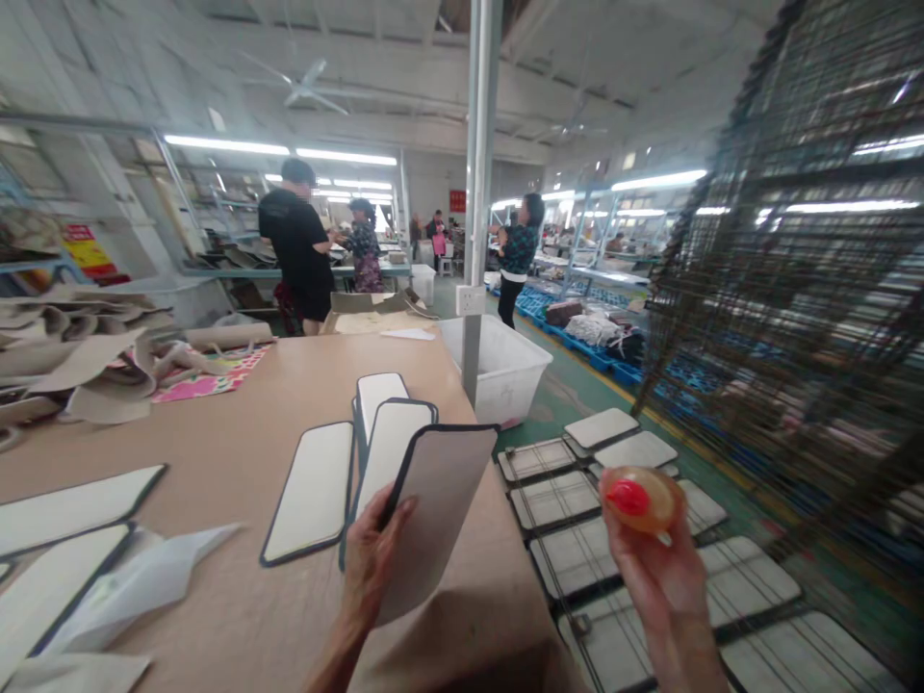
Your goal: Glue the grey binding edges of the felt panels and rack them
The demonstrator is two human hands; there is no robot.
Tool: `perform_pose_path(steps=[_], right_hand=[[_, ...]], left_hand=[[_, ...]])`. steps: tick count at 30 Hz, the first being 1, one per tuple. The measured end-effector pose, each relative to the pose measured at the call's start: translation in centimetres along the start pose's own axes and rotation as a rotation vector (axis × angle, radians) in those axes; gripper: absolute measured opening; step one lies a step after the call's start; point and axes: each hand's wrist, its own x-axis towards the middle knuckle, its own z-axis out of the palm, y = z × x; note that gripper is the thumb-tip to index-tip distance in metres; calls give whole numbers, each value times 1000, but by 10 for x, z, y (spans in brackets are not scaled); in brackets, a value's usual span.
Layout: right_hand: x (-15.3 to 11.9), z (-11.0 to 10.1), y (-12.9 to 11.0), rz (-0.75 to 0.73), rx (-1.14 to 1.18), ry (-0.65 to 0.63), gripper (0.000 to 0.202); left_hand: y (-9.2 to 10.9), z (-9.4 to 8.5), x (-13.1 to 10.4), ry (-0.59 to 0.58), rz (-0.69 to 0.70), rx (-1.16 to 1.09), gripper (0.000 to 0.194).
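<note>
Left hand [370,551] grips a dark-edged panel [451,510] by its left side, thumb on the near face, probably to leave most of that face uncovered; the panel tilts upright above the tabletop [238,452]. Right hand [660,568] is closed round a bottle [664,493], red cap [627,498] towards the camera. Overlapping panels [398,431] lie just beyond, perhaps stacked for easy reach. Pale boards [757,577] lie lower at right, mostly spread in rows, perhaps keeping faces apart.

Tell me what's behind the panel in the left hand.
Behind the panel in the left hand, a pile of dark-edged panels lies on the table. The held panel covers part of the pile and table; anything there can't be seen.
</note>
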Motion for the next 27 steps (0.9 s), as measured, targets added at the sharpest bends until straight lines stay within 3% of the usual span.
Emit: perform_pose_path(steps=[1,3,6,10,14,18,22,27], right_hand=[[-1,1,-3,-5,-14,-12,52],[-3,3,-11,-38,-50,-47,57],[-9,10,-28,-127,-111,-149,63],[-22,25,-59,-273,-207,-354,54],[-31,39,-88,-353,-291,-467,49],[-34,44,-107,-356,-359,-517,51],[-35,43,-116,-314,-421,-581,52],[-35,42,-117,-279,-455,-624,56]], left_hand=[[7,3,0,-1,28,16,45],[26,5,4,-124,110,61,46],[57,8,16,-503,228,158,44],[85,24,34,-963,275,261,38],[112,48,43,-1286,291,282,36],[152,67,40,-1583,339,263,33],[181,78,36,-1744,334,251,35],[191,89,37,-1858,285,279,37]])
